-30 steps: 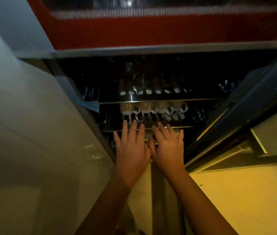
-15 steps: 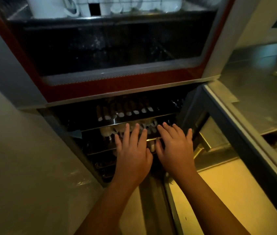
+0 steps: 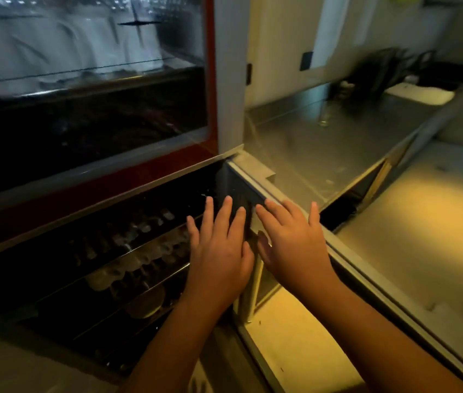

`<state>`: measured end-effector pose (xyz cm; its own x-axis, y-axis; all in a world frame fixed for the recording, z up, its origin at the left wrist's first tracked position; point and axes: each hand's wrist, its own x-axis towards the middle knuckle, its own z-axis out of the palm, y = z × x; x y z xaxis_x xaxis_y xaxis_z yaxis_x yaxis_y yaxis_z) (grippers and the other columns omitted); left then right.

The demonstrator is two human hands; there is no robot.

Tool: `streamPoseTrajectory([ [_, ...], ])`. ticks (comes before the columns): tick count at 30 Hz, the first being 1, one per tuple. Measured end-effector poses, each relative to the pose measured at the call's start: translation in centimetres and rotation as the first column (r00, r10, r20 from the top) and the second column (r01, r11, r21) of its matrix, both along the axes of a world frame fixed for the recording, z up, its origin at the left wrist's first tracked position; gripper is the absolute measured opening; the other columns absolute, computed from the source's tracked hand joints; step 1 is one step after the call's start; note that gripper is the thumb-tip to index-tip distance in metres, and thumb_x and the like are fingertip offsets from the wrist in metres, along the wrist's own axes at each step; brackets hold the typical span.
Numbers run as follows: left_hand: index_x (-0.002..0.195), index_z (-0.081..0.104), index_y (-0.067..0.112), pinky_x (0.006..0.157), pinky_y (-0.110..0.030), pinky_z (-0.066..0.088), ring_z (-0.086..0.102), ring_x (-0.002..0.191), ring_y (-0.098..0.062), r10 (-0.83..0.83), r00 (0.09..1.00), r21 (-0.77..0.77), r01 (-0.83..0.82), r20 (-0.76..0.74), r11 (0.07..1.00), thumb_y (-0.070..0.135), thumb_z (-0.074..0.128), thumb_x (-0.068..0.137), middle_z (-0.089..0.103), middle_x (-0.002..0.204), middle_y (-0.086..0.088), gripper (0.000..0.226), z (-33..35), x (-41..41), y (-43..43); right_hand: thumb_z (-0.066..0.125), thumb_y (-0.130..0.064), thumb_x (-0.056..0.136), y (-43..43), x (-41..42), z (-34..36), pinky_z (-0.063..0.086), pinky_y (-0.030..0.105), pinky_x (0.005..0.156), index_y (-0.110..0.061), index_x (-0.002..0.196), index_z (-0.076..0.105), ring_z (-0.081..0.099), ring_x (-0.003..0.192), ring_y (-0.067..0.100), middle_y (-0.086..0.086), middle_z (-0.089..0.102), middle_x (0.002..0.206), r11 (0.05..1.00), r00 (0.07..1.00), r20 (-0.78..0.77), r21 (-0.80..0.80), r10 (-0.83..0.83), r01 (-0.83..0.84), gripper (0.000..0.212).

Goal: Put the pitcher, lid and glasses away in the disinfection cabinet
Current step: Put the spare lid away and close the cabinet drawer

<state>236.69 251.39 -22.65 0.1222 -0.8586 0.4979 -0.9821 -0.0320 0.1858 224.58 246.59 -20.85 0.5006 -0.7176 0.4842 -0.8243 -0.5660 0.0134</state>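
**At the disinfection cabinet [image 3: 139,177]: two flat palms, nothing held**

Low in front of the open lower compartment, I see the left hand [image 3: 219,251] spread flat, its back to the camera. The fingers are straight and slightly fanned, with nothing in them. Its fingertips lie over the black opening, and I cannot tell whether they touch anything there. Just beside it, the right hand [image 3: 295,245] is equally flat and empty, fingers straight. Its fingertips reach the edge of the lower door [image 3: 389,302], which stands swung out to the right. Whether they press on that edge or hover just off it I cannot say. The two thumbs are close but apart.

The glasses [image 3: 116,275] sit inside the compartment, to the left of the left hand. One pale row stands on a wire rack [image 3: 128,252], and a dimmer row shows on the level above. They are near the left hand but not touching it. A rounded pale shape lies under the front row, too dark for me to name.

Behind the upper window [image 3: 82,95] pale shapes are smeared by blur, and I cannot tell what they are. To the right, a steel counter [image 3: 338,143] carries a dark blurred object and something white at its far end. Both forearms are cut off by the bottom edge of my view.
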Motion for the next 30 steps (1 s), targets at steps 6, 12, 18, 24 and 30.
streamPoseTrajectory([
  [6, 0.12, 0.058, 0.008, 0.091, -0.062, 0.016, 0.043, 0.125, -0.042, -0.138, 0.99, -0.029, 0.138, 0.02, 0.99, 0.02, 0.064, 0.072, 0.055, 0.131, -0.018, 0.05, 0.5, -3.4, -2.0, 0.078, -0.023, 0.067, -1.2, -4.7, 2.3, 0.036, 0.066, 0.091, -0.01, 0.108, 0.066, 0.061, 0.106, 0.037, 0.013, 0.067, 0.111, 0.997, 0.992, -0.103, -0.036, -0.078, 0.074, 0.045],
  [12, 0.119, 0.059, 0.007, 0.09, -0.063, 0.013, 0.044, 0.124, -0.044, -0.19, 0.982, -0.024, 0.19, 0.003, 0.982, 0.014, 0.08, 0.064, 0.054, 0.13, -0.019, 0.06, 0.8, -5.8, -3.1, 0.053, -0.032, 0.09, -2.3, -7.9, 3.8, 0.013, 0.058, 0.11, -0.017, 0.133, 0.048, 0.037, 0.133, 0.029, 0.007, 0.047, 0.14, 0.995, 0.974, -0.226, 0.094, -0.019, 0.042, 0.045],
  [18, 0.123, 0.057, 0.008, 0.094, -0.062, 0.009, 0.035, 0.13, -0.04, -0.177, 0.984, 0.02, 0.177, -0.029, 0.984, 0.02, 0.062, 0.075, 0.05, 0.136, -0.017, 0.05, 1.3, -7.2, -3.5, 0.076, -0.025, 0.073, -4.4, -10.6, 2.5, 0.036, 0.065, 0.09, -0.013, 0.107, 0.067, 0.063, 0.103, 0.033, 0.01, 0.068, 0.107, 0.988, 0.945, -0.292, 0.071, 0.151, -0.136, 0.038],
  [24, 0.123, 0.057, 0.008, 0.093, -0.063, 0.008, 0.03, 0.131, -0.037, -0.131, 0.988, 0.066, 0.137, -0.085, 0.988, 0.022, 0.058, 0.076, 0.05, 0.136, -0.018, 0.049, 1.0, -8.3, -2.9, 0.052, -0.032, 0.081, -5.5, -12.4, 1.7, 0.032, 0.064, 0.093, -0.016, 0.116, 0.062, 0.062, 0.107, 0.032, 0.009, 0.066, 0.114, 0.939, 0.888, -0.305, 0.122, 0.345, -0.323, 0.04],
  [30, 0.134, 0.047, 0.01, 0.1, -0.055, -0.007, 0.007, 0.136, -0.026, -0.055, 0.987, 0.063, 0.066, -0.152, 0.996, 0.016, 0.061, 0.084, 0.036, 0.147, -0.014, 0.052, 0.2, -9.8, -1.4, 0.03, -0.036, 0.087, -5.7, -12.0, 1.2, 0.016, 0.055, 0.098, -0.021, 0.121, 0.06, 0.055, 0.118, 0.028, 0.004, 0.061, 0.124, 0.87, 0.843, -0.243, 0.259, 0.48, -0.421, 0.047],
])
